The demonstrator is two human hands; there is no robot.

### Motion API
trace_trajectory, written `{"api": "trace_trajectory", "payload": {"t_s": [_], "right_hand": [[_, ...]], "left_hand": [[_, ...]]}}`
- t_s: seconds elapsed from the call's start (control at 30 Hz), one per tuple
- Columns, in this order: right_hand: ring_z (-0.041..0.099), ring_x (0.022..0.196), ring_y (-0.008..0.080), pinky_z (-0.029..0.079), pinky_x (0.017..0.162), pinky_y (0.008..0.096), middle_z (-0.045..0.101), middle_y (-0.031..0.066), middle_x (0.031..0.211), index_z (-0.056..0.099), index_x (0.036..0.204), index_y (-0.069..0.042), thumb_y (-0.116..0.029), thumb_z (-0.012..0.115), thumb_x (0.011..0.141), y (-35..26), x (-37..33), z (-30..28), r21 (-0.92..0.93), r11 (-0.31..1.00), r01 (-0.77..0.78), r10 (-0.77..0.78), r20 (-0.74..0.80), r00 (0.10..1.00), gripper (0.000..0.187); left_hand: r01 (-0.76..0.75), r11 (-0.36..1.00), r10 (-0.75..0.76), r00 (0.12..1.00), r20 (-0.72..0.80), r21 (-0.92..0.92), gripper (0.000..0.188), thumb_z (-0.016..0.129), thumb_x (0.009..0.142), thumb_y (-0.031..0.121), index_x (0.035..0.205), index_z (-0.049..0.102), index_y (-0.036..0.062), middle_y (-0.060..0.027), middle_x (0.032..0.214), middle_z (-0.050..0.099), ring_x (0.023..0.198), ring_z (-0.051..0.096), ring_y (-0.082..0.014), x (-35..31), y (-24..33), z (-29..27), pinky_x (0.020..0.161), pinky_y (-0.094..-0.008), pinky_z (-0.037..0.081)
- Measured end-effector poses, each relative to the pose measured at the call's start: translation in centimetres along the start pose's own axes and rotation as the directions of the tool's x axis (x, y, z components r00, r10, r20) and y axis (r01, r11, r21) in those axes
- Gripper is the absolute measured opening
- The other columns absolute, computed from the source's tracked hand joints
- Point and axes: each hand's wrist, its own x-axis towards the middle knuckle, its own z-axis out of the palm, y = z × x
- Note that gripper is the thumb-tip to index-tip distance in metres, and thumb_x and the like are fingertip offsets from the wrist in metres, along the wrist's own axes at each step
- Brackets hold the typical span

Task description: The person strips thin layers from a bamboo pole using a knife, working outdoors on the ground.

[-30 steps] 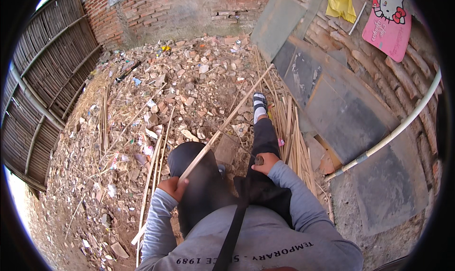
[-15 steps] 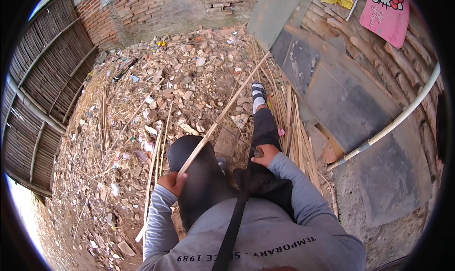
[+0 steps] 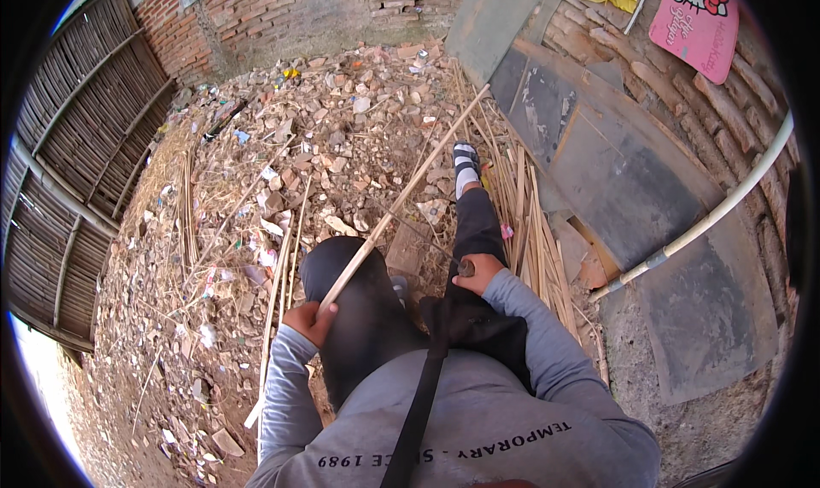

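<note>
My left hand [image 3: 311, 322] is closed around the lower end of a long pale bamboo strip [image 3: 410, 186], beside my left knee. The strip slants up and to the right, with its far tip over the rubble near the leaning boards. In my right hand [image 3: 483, 274], near my right thigh, is the round-ended handle of a knife [image 3: 465, 268]. Its thin dark blade reaches up and left to the strip, and its end appears to meet it about midway. The exact contact is too small to make out.
Several bamboo strips [image 3: 536, 223] lie right of my outstretched leg; others [image 3: 283, 274] lie on the left. Broken brick and litter [image 3: 342, 146] cover the ground. Dark boards [image 3: 632, 189] and a pale pole [image 3: 709, 222] are at the right, a bamboo screen [image 3: 85, 138] at the left.
The bamboo strip has slid slightly up and to the right, its far tip now a little farther out. My left hand has risen slightly with it; the right hand stays nearly in place.
</note>
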Motion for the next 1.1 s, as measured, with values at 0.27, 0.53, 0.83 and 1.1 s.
{"api": "trace_trajectory", "payload": {"t_s": [0.27,0.53,0.83,1.1], "right_hand": [[0.064,0.088,0.0380,0.050,0.080,0.0414,0.066,0.0207,0.088,0.067,0.095,-0.002,-0.037,0.076,0.070,-0.3,-0.3,0.0,0.014,1.000,0.006,-0.005,-0.026,1.000,0.044],[0.065,0.085,0.0361,0.052,0.078,0.0398,0.067,0.0193,0.087,0.067,0.095,-0.001,-0.034,0.077,0.069,0.0,-0.6,0.2,0.006,1.000,0.026,-0.025,-0.090,0.996,0.043],[0.064,0.085,0.0369,0.051,0.077,0.0410,0.066,0.0195,0.086,0.068,0.093,-0.002,-0.033,0.077,0.068,-0.7,-0.7,-0.5,0.008,1.000,0.008,-0.007,-0.056,0.998,0.041],[0.064,0.085,0.0375,0.050,0.078,0.0424,0.067,0.0182,0.084,0.068,0.089,-0.005,-0.035,0.074,0.070,-1.8,-0.4,-1.9,-0.032,0.999,-0.028,0.028,0.012,1.000,0.035]], "left_hand": [[0.012,1.000,-0.011,1.000,0.028,-0.018,0.053,0.058,0.091,0.048,0.070,0.060,-0.0005,-0.0156,0.055,0.053,0.053,0.052,-0.0257,0.0,-0.1,-0.1,0.054,-0.0392,0.043],[0.033,0.992,-0.028,0.998,0.048,-0.119,0.053,0.060,0.091,0.048,0.070,0.060,-0.0007,-0.0085,0.054,0.050,0.054,0.047,-0.0147,0.0,-0.7,0.2,0.053,-0.0352,0.041],[0.034,0.993,-0.028,0.998,0.054,-0.115,0.051,0.061,0.090,0.047,0.070,0.060,0.0000,-0.0082,0.054,0.050,0.053,0.048,-0.0156,0.2,-0.4,0.1,0.052,-0.0356,0.041],[0.044,0.996,-0.041,0.998,-0.042,0.073,0.053,0.061,0.088,0.049,0.069,0.059,-0.0002,-0.0183,0.057,0.055,0.054,0.055,-0.0312,-0.5,-0.8,0.0,0.055,-0.0410,0.044]]}}
